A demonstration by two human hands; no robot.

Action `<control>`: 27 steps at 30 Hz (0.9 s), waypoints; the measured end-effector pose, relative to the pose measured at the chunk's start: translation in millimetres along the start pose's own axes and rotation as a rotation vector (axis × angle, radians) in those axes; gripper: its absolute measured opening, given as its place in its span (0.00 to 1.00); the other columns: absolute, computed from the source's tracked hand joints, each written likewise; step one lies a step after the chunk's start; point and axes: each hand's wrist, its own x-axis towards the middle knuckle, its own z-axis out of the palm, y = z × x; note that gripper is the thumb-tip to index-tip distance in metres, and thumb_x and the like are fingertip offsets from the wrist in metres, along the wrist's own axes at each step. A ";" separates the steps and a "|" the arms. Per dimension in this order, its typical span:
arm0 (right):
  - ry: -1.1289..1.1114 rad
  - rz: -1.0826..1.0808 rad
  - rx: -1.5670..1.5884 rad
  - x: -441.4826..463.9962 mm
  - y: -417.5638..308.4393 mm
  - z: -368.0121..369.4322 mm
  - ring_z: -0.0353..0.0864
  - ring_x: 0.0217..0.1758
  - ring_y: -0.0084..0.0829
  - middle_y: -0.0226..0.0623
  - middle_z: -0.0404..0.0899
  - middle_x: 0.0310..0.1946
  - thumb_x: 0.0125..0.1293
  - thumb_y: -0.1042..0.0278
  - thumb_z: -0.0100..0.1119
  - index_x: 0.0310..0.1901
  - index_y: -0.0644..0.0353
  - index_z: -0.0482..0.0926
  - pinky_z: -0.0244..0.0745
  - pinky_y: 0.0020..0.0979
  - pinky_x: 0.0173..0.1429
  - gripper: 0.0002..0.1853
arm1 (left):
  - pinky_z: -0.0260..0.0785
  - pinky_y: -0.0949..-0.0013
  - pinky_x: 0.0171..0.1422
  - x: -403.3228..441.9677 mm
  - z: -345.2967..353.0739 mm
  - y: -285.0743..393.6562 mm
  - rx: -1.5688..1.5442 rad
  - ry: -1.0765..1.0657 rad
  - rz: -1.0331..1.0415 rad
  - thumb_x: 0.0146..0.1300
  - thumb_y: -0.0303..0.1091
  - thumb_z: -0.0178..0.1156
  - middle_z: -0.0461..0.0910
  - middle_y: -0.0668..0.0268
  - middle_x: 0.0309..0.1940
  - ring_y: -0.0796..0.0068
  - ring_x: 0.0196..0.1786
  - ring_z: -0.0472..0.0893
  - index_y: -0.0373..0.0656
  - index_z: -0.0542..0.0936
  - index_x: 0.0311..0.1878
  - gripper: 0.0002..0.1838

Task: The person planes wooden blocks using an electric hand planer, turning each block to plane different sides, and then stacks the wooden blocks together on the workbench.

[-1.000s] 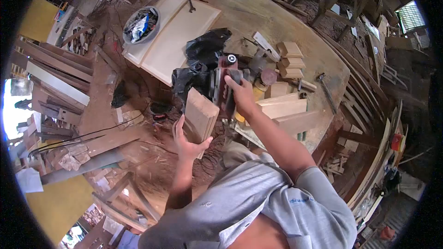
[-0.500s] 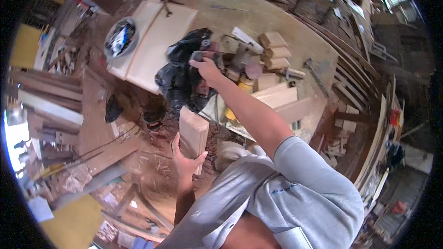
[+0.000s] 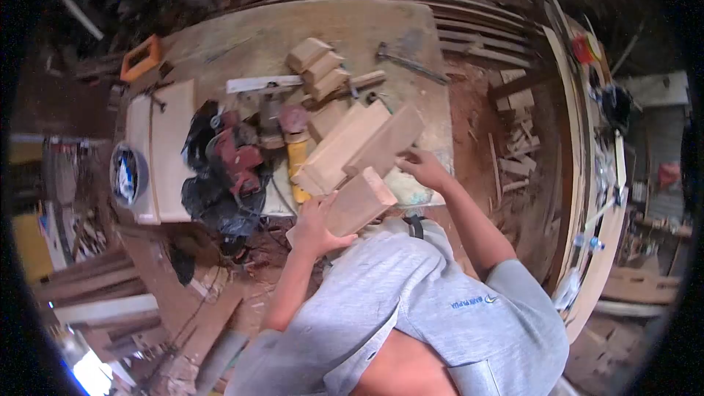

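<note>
My left hand (image 3: 315, 229) is wrapped round a short, thick wooden block (image 3: 359, 207), holding it tilted above the table's front edge. Close to the right end of the stacked boards is my right hand (image 3: 427, 170), its fingers curled together; whatever they may hold cannot be made out. Two light wooden boards (image 3: 385, 138) lie side by side just beyond the held block. Left of them is a power tool with a yellow body (image 3: 298, 158). A red power tool (image 3: 236, 160) rests on a black plastic bag (image 3: 209, 194).
Several small wooden blocks (image 3: 317, 66) are stacked on the worktable (image 3: 257, 29), near a hammer (image 3: 412, 62). A bucket (image 3: 128, 176) stands at the left by a pale panel (image 3: 172, 154). An orange frame (image 3: 141, 59) sits at the far left corner. Long planks (image 3: 484, 26) lie behind.
My right hand has moved from over the black bag to the right, beside the boards. My left hand has brought the wooden block up to the table edge. The view has turned right.
</note>
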 end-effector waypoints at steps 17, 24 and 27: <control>0.230 0.173 -0.085 -171.0 230.6 -58.8 0.94 0.64 0.48 0.55 0.93 0.60 0.78 0.51 0.75 0.71 0.63 0.86 0.87 0.45 0.70 0.29 | 0.56 0.37 0.92 77.7 232.4 88.7 0.536 0.028 0.259 0.51 0.56 0.86 0.70 0.47 0.80 0.42 0.85 0.67 0.44 0.72 0.86 0.60; 0.222 -0.064 -0.412 -172.3 213.2 -62.4 0.84 0.75 0.58 0.58 0.86 0.69 0.71 0.58 0.76 0.77 0.59 0.79 0.78 0.51 0.81 0.35 | 0.46 0.33 0.96 87.6 153.5 71.0 0.647 0.420 -0.130 0.53 0.65 0.84 0.61 0.42 0.89 0.41 0.94 0.55 0.41 0.67 0.89 0.66; 0.143 -0.215 -0.531 -151.9 184.4 -53.2 0.72 0.84 0.60 0.59 0.76 0.78 0.66 0.61 0.77 0.81 0.56 0.75 0.70 0.53 0.88 0.41 | 0.50 0.36 0.97 126.2 113.0 34.7 0.497 0.314 -0.193 0.51 0.76 0.82 0.63 0.37 0.89 0.36 0.93 0.59 0.37 0.64 0.90 0.73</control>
